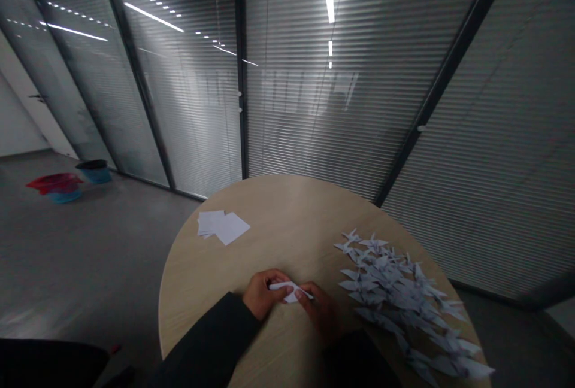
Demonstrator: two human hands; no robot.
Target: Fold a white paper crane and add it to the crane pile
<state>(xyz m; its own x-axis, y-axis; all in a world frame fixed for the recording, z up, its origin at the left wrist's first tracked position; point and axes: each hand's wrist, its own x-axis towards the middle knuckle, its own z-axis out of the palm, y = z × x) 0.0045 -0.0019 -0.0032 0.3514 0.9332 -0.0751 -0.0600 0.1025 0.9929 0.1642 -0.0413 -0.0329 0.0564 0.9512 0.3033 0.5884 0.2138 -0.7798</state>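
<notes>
Both hands pinch a small folded paper (290,290) at the table's (278,208) near middle: the left hand (263,293) grips its left end, the right hand (320,310) its right. Folded paper cranes (399,298) lie heaped at three o'clock; blank sheets (222,225) sit at eleven.

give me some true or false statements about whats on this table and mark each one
1. The left hand and the right hand both hold a folded white paper. True.
2. A pile of folded paper figures lies to the right of the hands. True.
3. The flat white sheets touch the left hand. False: they lie apart from it, farther back on the left of the table.
4. The table is square. False: its edge is curved, a round top.
</notes>
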